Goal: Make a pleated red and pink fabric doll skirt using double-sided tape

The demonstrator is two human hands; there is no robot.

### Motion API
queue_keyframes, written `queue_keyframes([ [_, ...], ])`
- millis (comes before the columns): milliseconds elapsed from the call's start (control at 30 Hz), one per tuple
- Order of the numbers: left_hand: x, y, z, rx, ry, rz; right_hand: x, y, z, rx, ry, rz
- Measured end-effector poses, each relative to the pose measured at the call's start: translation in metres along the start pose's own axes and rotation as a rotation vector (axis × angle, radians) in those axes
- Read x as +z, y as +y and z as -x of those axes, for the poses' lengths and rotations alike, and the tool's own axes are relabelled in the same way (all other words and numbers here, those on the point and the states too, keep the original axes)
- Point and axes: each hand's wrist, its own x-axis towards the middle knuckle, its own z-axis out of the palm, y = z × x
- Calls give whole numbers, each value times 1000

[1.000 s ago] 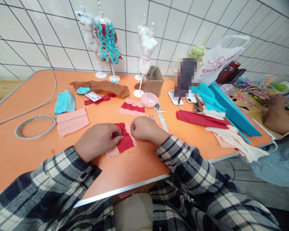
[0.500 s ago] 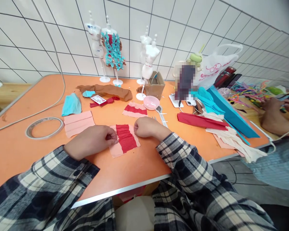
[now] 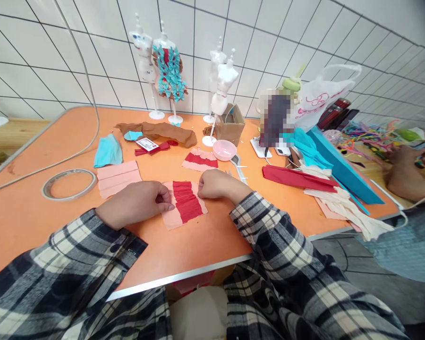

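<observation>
A pink crepe piece with a gathered red strip across its middle (image 3: 187, 203) lies on the orange table before me. My left hand (image 3: 140, 202) is closed at its left edge, thumb and fingertips together on the pink part. At its upper right edge rests my right hand (image 3: 216, 185), fingers curled in; whatever they pinch is hidden. A pleated pink sheet (image 3: 118, 178) is just beyond my left hand. Farther back lies a smaller pink piece with a red band (image 3: 200, 159), beside a pink bowl (image 3: 224, 150).
Clear tape roll (image 3: 69, 185) at left; dress forms, one in blue bows (image 3: 170, 71), and a cardboard box (image 3: 230, 123) at the back. Red crepe (image 3: 297, 178) and a blue folder (image 3: 343, 165) lie right. Another person's hands (image 3: 407, 170) are at far right.
The view has shifted slightly, so the table items appear a little farther right. Both hands stay at the red and pink piece, nearly unmoved.
</observation>
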Motion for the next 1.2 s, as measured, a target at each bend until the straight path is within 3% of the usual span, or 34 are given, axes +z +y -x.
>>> queue_keyframes([
  [267, -8, -4, 0, -42, -35, 7, 3, 9, -5, 58, -91, -299],
  [467, -8, -13, -2, 4, -62, 129, 9, 23, 2, 27, -29, -584],
  [600, -20, -19, 3, 38, -131, 183, 19, 31, 6, -83, 122, -550],
  [633, -23, -18, 3, 21, -82, 177, 21, 30, 6, -115, 180, -492],
  [767, -28, 0, -8, 32, 320, 165, 26, 21, 10, -146, 293, -276],
  [800, -25, 6, -14, 84, 337, 136, 26, 18, 12, -149, 300, -248],
  [833, -22, 13, -21, 106, 307, 84, 27, 16, 13, -155, 314, -227],
  [933, -9, 26, -37, -5, 196, -33, 30, 11, 16, -165, 355, -182],
  [1033, -2, 28, -41, -30, 136, -48, 33, 10, 15, -166, 320, -161],
  [1200, -1, 22, -34, 8, 47, 373, 35, 8, 14, -215, 368, -214],
])
